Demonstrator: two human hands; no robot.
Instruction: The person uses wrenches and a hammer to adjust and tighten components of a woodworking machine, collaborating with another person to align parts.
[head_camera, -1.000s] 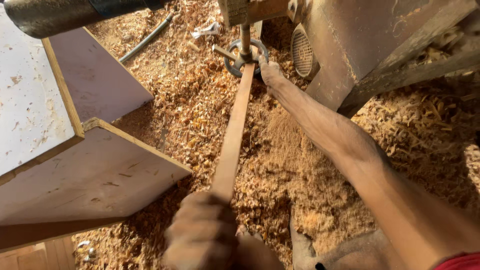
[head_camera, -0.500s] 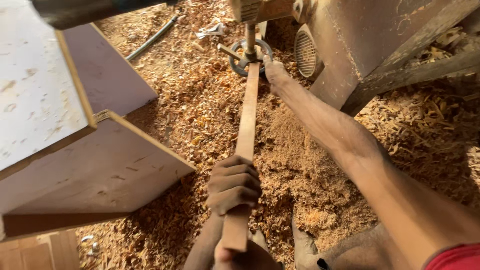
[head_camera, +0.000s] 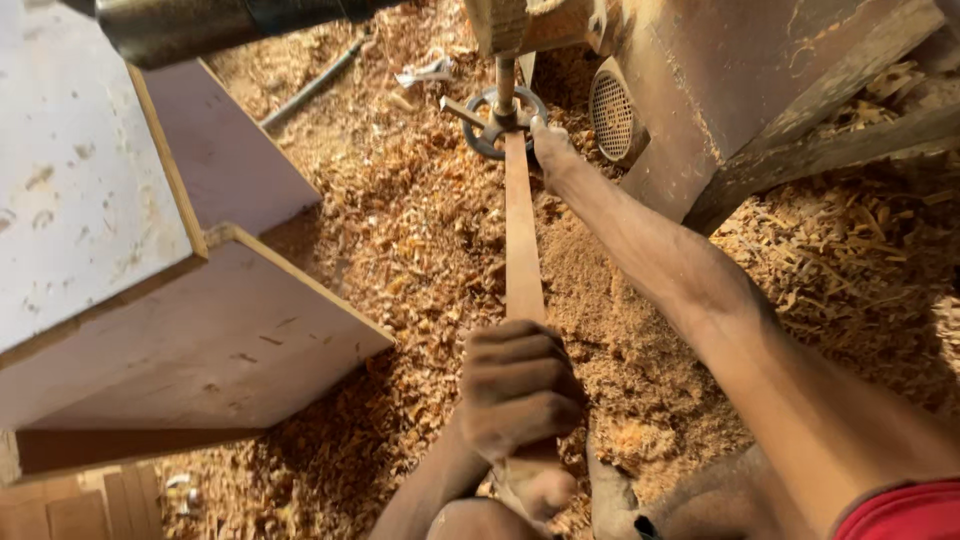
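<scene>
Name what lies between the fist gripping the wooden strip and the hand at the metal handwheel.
In the head view, the bare wooden strip spans from left hand to right hand, over wood shavings.

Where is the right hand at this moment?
In the head view, the right hand is at top centre, on the handwheel under the machine, beside the far end of the wooden strip.

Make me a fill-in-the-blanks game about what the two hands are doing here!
1. The left hand grips a long wooden ____.
2. The right hand touches a round metal ____ under the machine.
3. The floor is covered in wood ____.

Missing words: strip; handwheel; shavings.
</scene>
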